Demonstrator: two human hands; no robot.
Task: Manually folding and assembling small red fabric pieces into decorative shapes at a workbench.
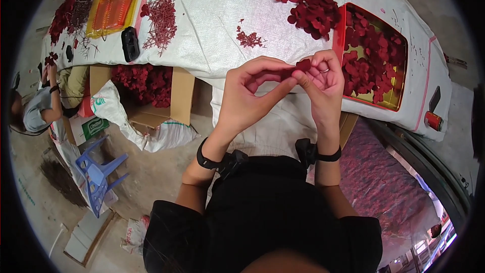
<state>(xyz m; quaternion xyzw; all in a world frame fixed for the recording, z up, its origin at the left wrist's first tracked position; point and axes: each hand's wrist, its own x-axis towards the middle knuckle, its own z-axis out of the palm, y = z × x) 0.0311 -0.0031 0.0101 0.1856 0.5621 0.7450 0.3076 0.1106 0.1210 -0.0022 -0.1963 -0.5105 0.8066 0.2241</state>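
My left hand (255,91) and my right hand (325,83) meet above the table's near edge. Between their fingertips is a small dark red cloth flower piece (303,65), mostly covered by the fingers. Both hands are closed on it in a pinch. Just right of my right hand stands a red-rimmed tin (402,71) with a gold inside, holding many loose dark red flowers (371,51). Beyond my hands lies a heap of similar flowers (313,13). Small red scraps (249,39) are scattered ahead of my left hand.
White woven sheeting (207,20) covers the table. A pile of red stems (160,23), a black case (130,44) and an orange tray (113,3) lie leftward. Below is a cardboard box (182,93) of red flowers; a blue stool (101,169) and another person (40,106) are farther left.
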